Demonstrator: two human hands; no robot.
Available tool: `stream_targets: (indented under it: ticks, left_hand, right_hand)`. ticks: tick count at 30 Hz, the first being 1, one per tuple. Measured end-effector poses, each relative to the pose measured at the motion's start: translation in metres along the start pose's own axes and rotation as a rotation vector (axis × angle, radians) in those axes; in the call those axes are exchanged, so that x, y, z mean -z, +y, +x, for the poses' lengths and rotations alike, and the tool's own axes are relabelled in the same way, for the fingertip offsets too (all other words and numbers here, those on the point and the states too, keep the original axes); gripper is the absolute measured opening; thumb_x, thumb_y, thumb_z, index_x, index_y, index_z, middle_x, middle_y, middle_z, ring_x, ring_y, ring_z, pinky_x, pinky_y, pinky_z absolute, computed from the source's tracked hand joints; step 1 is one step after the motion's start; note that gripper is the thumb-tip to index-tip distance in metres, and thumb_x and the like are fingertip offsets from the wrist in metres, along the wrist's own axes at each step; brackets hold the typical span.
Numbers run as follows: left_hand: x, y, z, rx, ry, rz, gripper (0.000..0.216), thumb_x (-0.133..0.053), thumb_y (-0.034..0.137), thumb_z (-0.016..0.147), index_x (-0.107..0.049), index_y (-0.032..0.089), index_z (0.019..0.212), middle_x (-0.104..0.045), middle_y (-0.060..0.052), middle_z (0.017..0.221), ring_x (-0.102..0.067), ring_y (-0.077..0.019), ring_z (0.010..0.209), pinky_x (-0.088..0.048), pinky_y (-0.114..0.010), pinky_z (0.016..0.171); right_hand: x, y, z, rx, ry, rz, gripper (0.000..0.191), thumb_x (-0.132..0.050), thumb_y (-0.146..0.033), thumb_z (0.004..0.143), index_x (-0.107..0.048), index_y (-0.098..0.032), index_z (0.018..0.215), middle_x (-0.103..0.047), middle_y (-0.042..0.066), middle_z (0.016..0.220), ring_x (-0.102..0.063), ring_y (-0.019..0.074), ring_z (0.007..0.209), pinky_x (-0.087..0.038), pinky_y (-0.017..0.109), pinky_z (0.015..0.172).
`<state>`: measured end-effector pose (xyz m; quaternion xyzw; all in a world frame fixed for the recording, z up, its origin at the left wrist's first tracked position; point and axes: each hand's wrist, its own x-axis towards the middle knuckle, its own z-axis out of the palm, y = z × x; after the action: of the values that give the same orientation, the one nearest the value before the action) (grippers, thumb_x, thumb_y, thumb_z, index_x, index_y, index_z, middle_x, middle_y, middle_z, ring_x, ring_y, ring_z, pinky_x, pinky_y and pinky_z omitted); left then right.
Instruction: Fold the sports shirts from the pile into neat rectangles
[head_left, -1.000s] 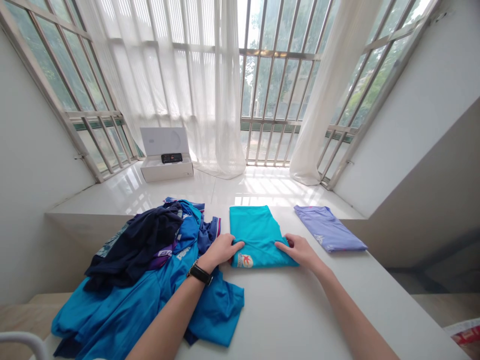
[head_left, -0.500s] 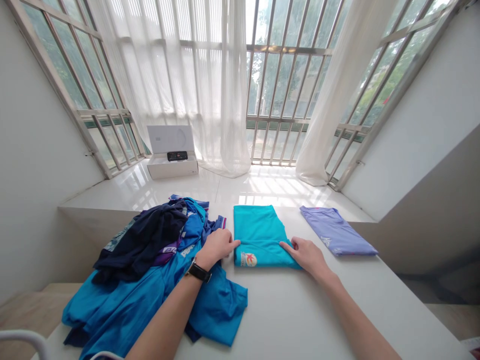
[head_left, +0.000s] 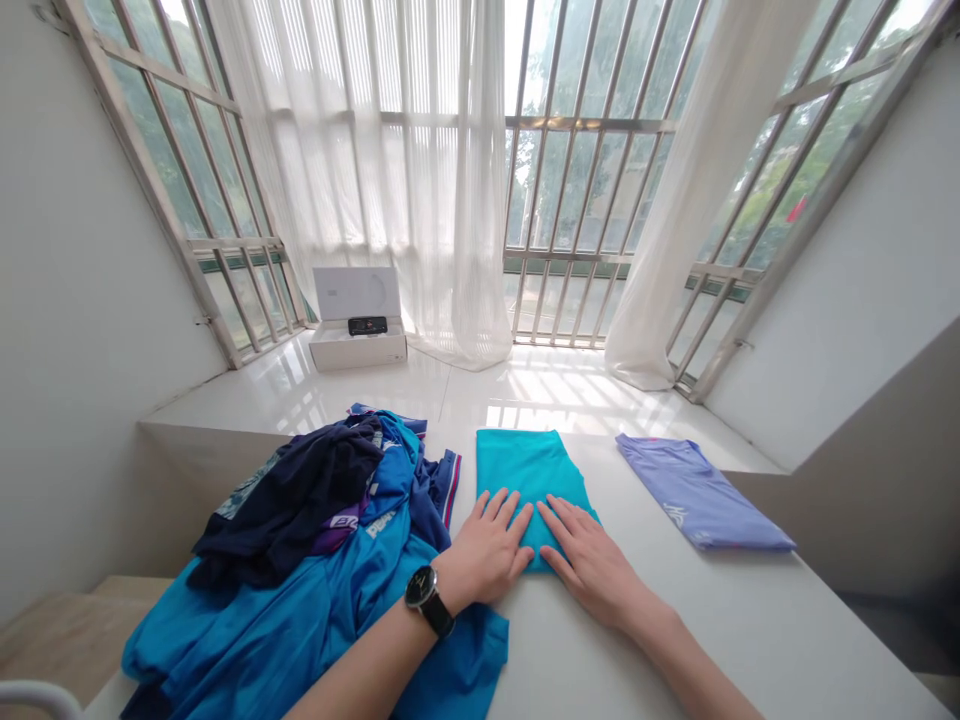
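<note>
A folded turquoise T-shirt [head_left: 525, 463] lies flat on the white table [head_left: 585, 670] in front of me. My left hand [head_left: 491, 545] rests on its near left part, fingers stretched out, with a black-strapped watch [head_left: 429, 598] on the wrist. On the near right part of the shirt, my right hand [head_left: 589, 555] lies flat with its fingers spread. Both palms face down and neither hand grips anything. The shirt's printed logo is out of sight.
To the left is a heap of unfolded clothes [head_left: 300, 600] in blue and navy. A folded lavender shirt [head_left: 697, 490] lies on the right. Behind, a white open box [head_left: 360, 350] holding a black device [head_left: 367, 325] stands on the sill [head_left: 457, 395], before barred windows and white curtains [head_left: 465, 200].
Both hands have let go of the turquoise T-shirt's side edges and moved inward, now flat on top of it. Its logo no longer shows. The view has shifted slightly.
</note>
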<state>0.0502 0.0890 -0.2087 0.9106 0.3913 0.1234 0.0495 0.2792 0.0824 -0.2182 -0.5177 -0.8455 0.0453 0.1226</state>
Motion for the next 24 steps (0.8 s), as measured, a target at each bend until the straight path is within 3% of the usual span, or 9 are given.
stream_targets:
  ticks: [8, 12, 16, 21, 24]
  left_hand:
    - [0.004, -0.002, 0.001, 0.021, -0.058, -0.077, 0.061, -0.029, 0.05, 0.103, -0.026, 0.02, 0.156, -0.031, -0.015, 0.16, -0.024, -0.0364, 0.148, -0.021, -0.056, 0.118]
    - [0.012, 0.005, -0.001, 0.046, -0.057, -0.095, 0.067, -0.034, 0.06, 0.099, -0.03, 0.021, 0.154, -0.035, -0.018, 0.157, -0.028, -0.0407, 0.145, -0.028, -0.058, 0.114]
    - [0.03, 0.019, -0.002, -0.009, -0.045, -0.075, 0.074, -0.035, 0.069, 0.096, -0.033, 0.021, 0.151, -0.042, -0.021, 0.151, -0.042, -0.0382, 0.137, -0.039, -0.054, 0.107]
    - [0.04, 0.03, -0.001, -0.19, -0.053, -0.119, 0.066, -0.032, 0.068, 0.097, -0.038, 0.025, 0.147, -0.044, -0.018, 0.15, -0.047, -0.0331, 0.135, -0.034, -0.055, 0.111]
    - [0.036, 0.022, 0.001, -0.155, -0.019, -0.148, 0.06, -0.03, 0.063, 0.1, -0.037, 0.027, 0.147, -0.041, -0.015, 0.153, -0.039, -0.0302, 0.141, -0.03, -0.056, 0.115]
  right_hand:
    - [-0.001, 0.002, 0.001, -0.044, -0.118, -0.016, 0.066, -0.033, -0.062, 0.099, -0.03, -0.029, 0.156, -0.025, 0.007, 0.163, -0.026, 0.0301, 0.149, -0.026, 0.053, 0.121]
    - [0.007, 0.011, 0.001, -0.005, -0.144, 0.01, 0.06, -0.031, -0.058, 0.101, -0.03, -0.033, 0.155, -0.026, 0.004, 0.163, -0.025, 0.0268, 0.15, -0.024, 0.052, 0.121]
    - [0.01, 0.033, 0.001, -0.005, -0.157, 0.029, 0.055, -0.028, -0.054, 0.103, -0.037, -0.033, 0.153, -0.03, 0.003, 0.162, -0.03, 0.0251, 0.148, -0.028, 0.049, 0.121]
    - [0.015, 0.051, 0.001, -0.032, 0.059, -0.07, 0.06, -0.043, -0.057, 0.097, -0.05, -0.024, 0.145, -0.034, 0.011, 0.16, -0.032, 0.0329, 0.146, -0.036, 0.05, 0.115]
    - [0.026, 0.04, -0.002, -0.073, 0.209, -0.113, 0.054, -0.051, -0.057, 0.092, -0.06, -0.019, 0.129, -0.055, 0.018, 0.141, -0.051, 0.0355, 0.13, -0.045, 0.05, 0.104]
